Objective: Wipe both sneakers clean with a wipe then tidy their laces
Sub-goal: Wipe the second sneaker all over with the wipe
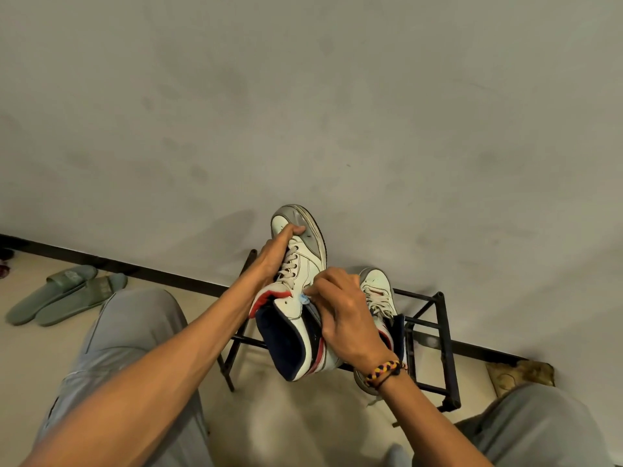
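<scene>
Above the black metal shoe rack [445, 348], left hand [269, 261] grips the raised white high-top sneaker [303, 264] by its toe, right hand [344, 315] pinches a small blue wipe [303, 299] against its side, second sneaker [379, 291] resting on the rack just right.

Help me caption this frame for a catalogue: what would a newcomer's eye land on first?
First, the white high-top sneaker held up in the middle of the view, toe pointing at the wall: the left hand holds it near the toe, while the right hand pinches a small blue wipe against its side. The second sneaker sits just to the right on a black metal rack; a pair of green slides lies on the floor far left.
</scene>
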